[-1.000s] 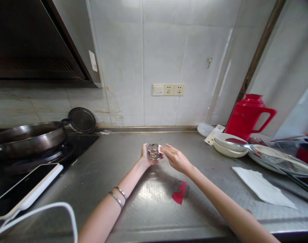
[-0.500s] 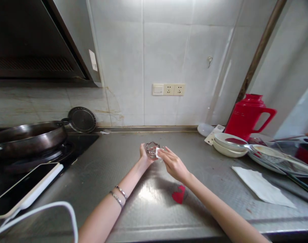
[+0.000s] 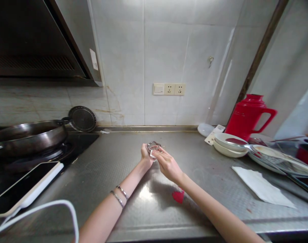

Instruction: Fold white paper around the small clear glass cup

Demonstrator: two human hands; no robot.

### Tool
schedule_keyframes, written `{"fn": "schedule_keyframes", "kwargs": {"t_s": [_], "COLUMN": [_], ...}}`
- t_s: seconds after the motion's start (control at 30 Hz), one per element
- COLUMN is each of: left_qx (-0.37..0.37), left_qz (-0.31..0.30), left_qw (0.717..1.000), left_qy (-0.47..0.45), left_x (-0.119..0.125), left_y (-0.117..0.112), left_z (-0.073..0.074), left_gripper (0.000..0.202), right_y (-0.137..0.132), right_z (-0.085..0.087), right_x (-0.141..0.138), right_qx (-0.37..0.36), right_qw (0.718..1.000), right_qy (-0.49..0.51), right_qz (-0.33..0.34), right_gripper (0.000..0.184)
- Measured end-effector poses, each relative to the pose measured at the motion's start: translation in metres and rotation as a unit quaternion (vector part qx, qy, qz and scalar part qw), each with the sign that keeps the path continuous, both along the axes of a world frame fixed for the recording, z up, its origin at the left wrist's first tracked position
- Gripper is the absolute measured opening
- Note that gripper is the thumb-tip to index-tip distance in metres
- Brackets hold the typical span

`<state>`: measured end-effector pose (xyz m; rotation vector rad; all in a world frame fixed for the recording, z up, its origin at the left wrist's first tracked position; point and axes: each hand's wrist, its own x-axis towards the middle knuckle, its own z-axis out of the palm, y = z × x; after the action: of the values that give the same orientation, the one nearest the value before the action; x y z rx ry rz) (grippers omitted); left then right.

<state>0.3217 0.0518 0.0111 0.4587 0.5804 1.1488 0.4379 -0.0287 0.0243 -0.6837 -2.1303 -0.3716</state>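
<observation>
R hand (image 3: pixel 168 166) & white wad (image 3: pixel 152 154) shifted L across near side of glass bowl (image 3: pixel 154 145) vs. prev. frame. Bowl over desk (image 3: pixel 111 152), in L hand (image 3: pixel 145 157), part-curled round it; R fingers nearly closed, pinching wad. Step (judged): wiping bowl; next move prob. calls for steady L grip, light R pressure. Count: 1 bowl, 1 wad, 2 bracelets (image 3: pixel 122 191), 1 red flask (image 3: pixel 245 116), 1 pan (image 3: pixel 40 136).

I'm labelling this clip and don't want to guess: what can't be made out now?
All in the head view:
Glass: part of its near side, covered by the right hand.
White piece: partly under that hand; too small to tell paper from cloth.
Red patch: partly behind the right forearm.
Pan: its left end, cut off by the picture's edge.
</observation>
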Motion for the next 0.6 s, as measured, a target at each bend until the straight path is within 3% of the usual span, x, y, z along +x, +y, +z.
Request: {"fn": "schedule_keyframes", "kwargs": {"t_s": [0.23, 0.6], "left_qx": [0.070, 0.008], "left_qz": [0.046, 0.012], "left_qw": [0.996, 0.999], "left_qy": [0.016, 0.036], "left_x": [0.003, 0.000], "left_y": [-0.009, -0.017], "left_z": [0.007, 0.016], "left_gripper": [0.039, 0.030], "right_y": [0.008, 0.024], "right_z": [0.004, 0.025], "right_x": [-0.012, 0.003], "right_qx": [0.018, 0.005], "right_qw": [1.000, 0.995], "right_qy": [-0.020, -0.097], "right_qz": [0.003, 0.035], "right_gripper": [0.050, 0.046]}}
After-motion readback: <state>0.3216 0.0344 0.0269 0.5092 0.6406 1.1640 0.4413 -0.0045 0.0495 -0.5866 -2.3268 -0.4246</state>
